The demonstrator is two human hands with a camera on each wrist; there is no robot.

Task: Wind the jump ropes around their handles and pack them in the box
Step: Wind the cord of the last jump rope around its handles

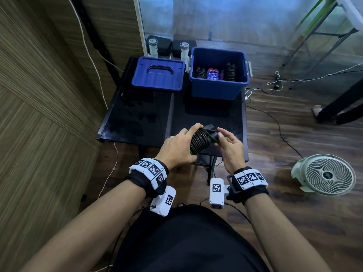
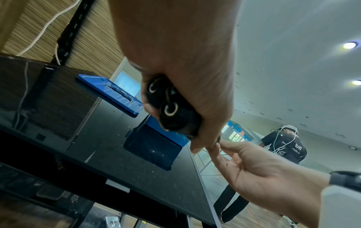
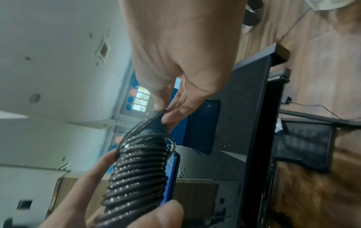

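Observation:
A black jump rope (image 1: 200, 142) is coiled tightly around its two handles, held above the near edge of the black table (image 1: 149, 114). My left hand (image 1: 180, 146) grips the wound bundle (image 3: 136, 174); the handle ends (image 2: 170, 108) show in the left wrist view. My right hand (image 1: 227, 146) pinches the loose rope end at the bundle's far tip (image 3: 162, 117). The open blue box (image 1: 218, 73) stands at the table's back right. Inside it stand two black wound ropes (image 1: 229, 72) and a purple one (image 1: 213, 74).
The blue lid (image 1: 159, 74) lies left of the box. A white fan (image 1: 326, 174) sits on the wooden floor at the right, with cables (image 1: 275, 85) trailing nearby. A wood-panelled wall runs along the left. Another person (image 2: 285, 146) stands far off.

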